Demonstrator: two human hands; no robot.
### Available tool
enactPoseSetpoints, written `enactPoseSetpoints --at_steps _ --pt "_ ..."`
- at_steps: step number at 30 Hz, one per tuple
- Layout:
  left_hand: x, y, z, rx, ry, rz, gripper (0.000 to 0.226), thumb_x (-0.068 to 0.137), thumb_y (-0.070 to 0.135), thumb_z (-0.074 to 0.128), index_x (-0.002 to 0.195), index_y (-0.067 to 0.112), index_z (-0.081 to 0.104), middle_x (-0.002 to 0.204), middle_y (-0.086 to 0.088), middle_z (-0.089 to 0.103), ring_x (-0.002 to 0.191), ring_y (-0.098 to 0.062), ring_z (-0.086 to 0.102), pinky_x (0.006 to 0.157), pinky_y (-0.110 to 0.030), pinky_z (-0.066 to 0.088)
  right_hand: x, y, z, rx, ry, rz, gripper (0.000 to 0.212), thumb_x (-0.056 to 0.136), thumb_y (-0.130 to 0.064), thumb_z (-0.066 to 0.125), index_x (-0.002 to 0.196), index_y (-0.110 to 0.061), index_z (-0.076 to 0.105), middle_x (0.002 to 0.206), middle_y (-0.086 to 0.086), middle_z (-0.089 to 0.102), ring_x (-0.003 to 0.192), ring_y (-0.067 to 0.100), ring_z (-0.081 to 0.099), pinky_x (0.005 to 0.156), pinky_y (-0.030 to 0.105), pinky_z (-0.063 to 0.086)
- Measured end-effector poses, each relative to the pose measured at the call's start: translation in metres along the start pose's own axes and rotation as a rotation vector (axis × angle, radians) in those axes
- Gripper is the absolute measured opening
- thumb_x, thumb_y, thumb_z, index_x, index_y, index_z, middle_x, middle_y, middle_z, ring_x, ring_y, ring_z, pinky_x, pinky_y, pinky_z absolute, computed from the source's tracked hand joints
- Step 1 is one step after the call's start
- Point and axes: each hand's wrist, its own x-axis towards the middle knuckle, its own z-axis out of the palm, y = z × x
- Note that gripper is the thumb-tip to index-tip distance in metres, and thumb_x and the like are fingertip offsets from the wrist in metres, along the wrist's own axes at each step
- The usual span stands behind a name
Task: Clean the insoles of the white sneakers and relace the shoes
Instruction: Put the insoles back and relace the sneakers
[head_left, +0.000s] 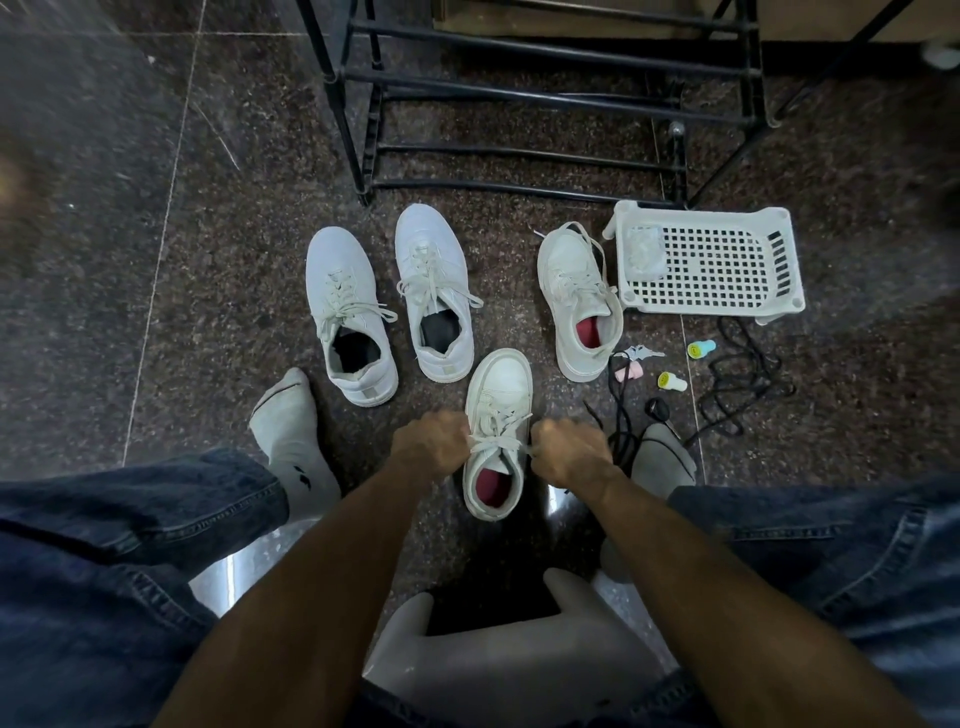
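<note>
— Where's the shoe, and how does it lie?
— Shoe (497, 434) at lower centre, long axis vertical, toe up-frame, red insole showing.
— The hands?
— Left hand (430, 446) fisted on a flat white lace (496, 441) at its left; right hand (570, 453) fisted on the lace at its right, forearms straight.

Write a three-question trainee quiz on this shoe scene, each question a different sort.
1. True or false: both hands pull laces on the near sneaker.
2. How many white sneakers are on the floor?
3. The basket lies: A) left of the shoes B) right of them C) on the rack.

Key: 1 true, left hand and right hand each have a grip on the laces; 2 four; 3 B.
</note>
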Motion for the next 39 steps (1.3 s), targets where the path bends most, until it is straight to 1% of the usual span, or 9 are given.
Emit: enactPoseSetpoints --at_steps 3,6,10,12,17,22,27,34,39 --pt "0.000 -0.006 0.007 -0.341 -0.035 0.002 0.010 0.087 0.020 0.061 0.085 0.030 0.059 0.101 -0.002 0.068 0.095 -0.022 0.064 0.086 -0.033 0.050 -0.004 -0.006 0.008 0.111 -0.125 -0.007 0.044 0.087 -0.060 0.047 0.110 -0.026 0.065 0.115 0.000 0.066 0.104 0.025 0.062 0.088 0.037 0.047" --pt "0.000 -0.009 0.011 -0.467 0.045 0.031 0.014 0.083 0.017 0.061 0.089 0.029 0.060 0.098 0.001 0.066 0.096 -0.022 0.063 0.087 -0.035 0.050 -0.007 -0.009 0.018 0.138 -0.087 0.040 0.053 0.080 -0.065 0.050 0.115 -0.026 0.063 0.117 0.005 0.066 0.107 0.028 0.062 0.088 0.037 0.046" --pt "0.002 -0.011 0.003 -0.106 0.436 0.199 0.034 0.087 0.016 0.053 0.121 0.017 0.060 0.120 -0.007 0.056 0.109 -0.030 0.054 0.089 -0.046 0.048 -0.010 -0.018 0.022 0.167 -0.014 0.078 0.041 0.091 -0.046 0.052 0.115 -0.014 0.061 0.119 0.013 0.064 0.110 0.033 0.060 0.089 0.036 0.046" --pt "0.003 -0.007 -0.012 0.055 0.544 0.264 0.049 0.085 0.014 0.053 0.133 0.014 0.053 0.135 -0.007 0.051 0.126 -0.030 0.046 0.100 -0.046 0.040 -0.006 -0.019 0.015 0.228 0.037 0.132 0.033 0.090 -0.032 0.054 0.112 -0.008 0.062 0.117 0.017 0.064 0.108 0.035 0.061 0.087 0.037 0.048" --pt "0.027 -0.012 -0.030 0.233 0.308 0.191 0.069 0.092 0.023 0.047 0.154 0.017 0.017 0.162 0.001 0.017 0.149 -0.019 0.009 0.118 -0.048 0.017 0.010 0.002 -0.024 0.116 0.167 0.182 0.029 0.089 -0.027 0.059 0.108 -0.006 0.062 0.111 0.016 0.066 0.103 0.034 0.062 0.083 0.037 0.049" --pt "0.033 -0.017 -0.032 0.287 0.334 0.197 0.068 0.094 0.024 0.047 0.155 0.018 0.016 0.158 0.000 0.025 0.148 -0.022 0.013 0.118 -0.049 0.018 0.041 0.005 -0.062 0.108 0.245 0.167 0.019 0.092 -0.021 0.055 0.095 -0.004 0.063 0.092 0.012 0.067 0.077 0.026 0.059 0.070 0.034 0.050" --pt "0.038 -0.013 -0.033 0.303 0.350 0.146 0.065 0.096 0.022 0.044 0.154 0.018 0.016 0.154 0.000 0.031 0.147 -0.023 0.018 0.115 -0.047 0.025 0.076 -0.008 -0.095 0.158 0.315 0.138 0.024 0.089 -0.013 0.056 0.111 -0.004 0.060 0.113 0.019 0.063 0.105 0.036 0.059 0.082 0.038 0.047" --pt "0.035 -0.012 -0.034 0.284 0.307 0.140 0.071 0.093 0.023 0.046 0.155 0.017 0.012 0.155 0.000 0.028 0.148 -0.023 0.014 0.114 -0.050 0.026 0.078 0.003 -0.082 0.215 0.481 0.193 0.032 0.087 -0.013 0.056 0.119 -0.008 0.056 0.115 0.017 0.064 0.108 0.035 0.059 0.086 0.040 0.047" --pt "0.034 -0.006 -0.033 0.255 0.286 0.130 0.073 0.093 0.024 0.048 0.155 0.016 0.010 0.158 0.001 0.021 0.149 -0.023 0.009 0.116 -0.050 0.022 0.063 0.030 -0.042 0.091 0.438 0.110 0.072 0.077 -0.012 0.064 0.143 -0.011 0.033 0.143 0.009 0.039 0.120 0.034 0.049 0.104 0.045 0.037"
